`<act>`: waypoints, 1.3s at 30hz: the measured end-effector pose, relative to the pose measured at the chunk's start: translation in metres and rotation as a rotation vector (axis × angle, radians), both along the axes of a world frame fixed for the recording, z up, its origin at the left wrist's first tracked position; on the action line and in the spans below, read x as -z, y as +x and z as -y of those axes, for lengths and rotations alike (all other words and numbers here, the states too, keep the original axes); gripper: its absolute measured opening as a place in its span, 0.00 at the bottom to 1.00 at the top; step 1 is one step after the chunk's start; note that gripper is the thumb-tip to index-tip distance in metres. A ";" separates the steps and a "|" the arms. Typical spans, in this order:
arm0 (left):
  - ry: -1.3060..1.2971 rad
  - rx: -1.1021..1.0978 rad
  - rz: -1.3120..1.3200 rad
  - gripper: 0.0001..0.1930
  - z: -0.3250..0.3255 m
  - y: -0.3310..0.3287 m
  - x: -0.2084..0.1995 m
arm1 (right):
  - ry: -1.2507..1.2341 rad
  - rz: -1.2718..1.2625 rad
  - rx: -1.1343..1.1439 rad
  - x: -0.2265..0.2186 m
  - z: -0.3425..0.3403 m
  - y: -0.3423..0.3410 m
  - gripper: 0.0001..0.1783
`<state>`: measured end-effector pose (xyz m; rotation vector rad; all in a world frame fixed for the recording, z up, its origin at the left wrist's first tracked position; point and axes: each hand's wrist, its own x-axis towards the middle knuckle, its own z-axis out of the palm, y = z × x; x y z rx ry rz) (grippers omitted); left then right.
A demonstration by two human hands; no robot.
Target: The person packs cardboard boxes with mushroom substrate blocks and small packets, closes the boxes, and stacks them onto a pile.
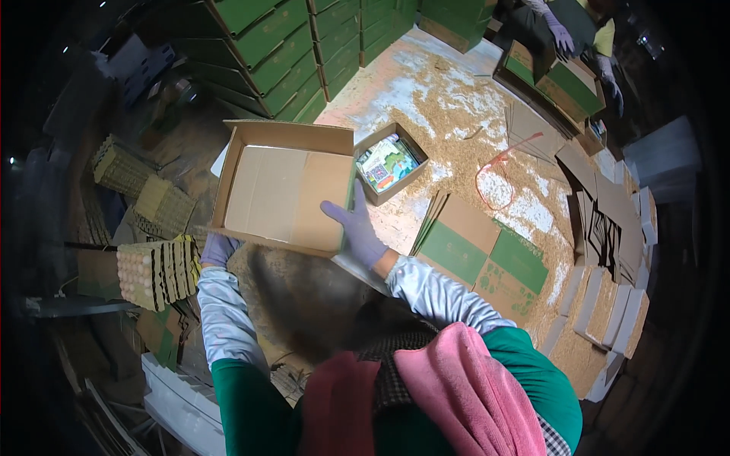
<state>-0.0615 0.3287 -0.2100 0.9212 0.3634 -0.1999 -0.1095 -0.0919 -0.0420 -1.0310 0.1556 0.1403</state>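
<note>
An open cardboard box (262, 190) with raised sides is held up in front of me, its plain brown bottom showing. My left hand (219, 249), in a purple glove, grips its near left corner, with most of the fingers hidden beneath. At the right side, my right hand (357, 232) clasps the wall with the thumb over the inside and the other fingers outside. Just beyond that hand stands a small open carton (404, 188) holding colourful printed leaflets (386, 161). Flattened green and brown cardboard (460, 251) lies right of my right forearm.
Green boxes (281, 57) are stacked high at the back left. Egg trays (141, 273), some with eggs, sit at the left. Shavings (456, 106) and a red string (498, 163) lie on the surface ahead. At the far right a co-worker's gloved hand (561, 36) is above green boxes (574, 83).
</note>
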 end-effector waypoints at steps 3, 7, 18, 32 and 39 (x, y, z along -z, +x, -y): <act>0.157 0.083 -0.062 0.27 0.139 0.032 -0.099 | 0.192 -0.072 0.148 0.031 0.029 0.031 0.57; 0.456 -0.168 -0.047 0.32 0.122 0.004 -0.077 | -0.643 -0.120 -0.005 0.009 0.014 0.025 0.52; 1.275 1.065 0.850 0.44 0.432 -0.148 -0.147 | -1.740 -0.650 0.244 0.059 0.325 -0.360 0.55; 1.707 0.953 0.612 0.25 0.548 -0.163 -0.323 | -1.383 0.052 0.612 -0.090 0.386 -0.367 0.41; 1.069 1.159 1.460 0.35 0.620 -0.120 -0.222 | -1.102 -0.289 0.938 -0.040 0.436 -0.254 0.66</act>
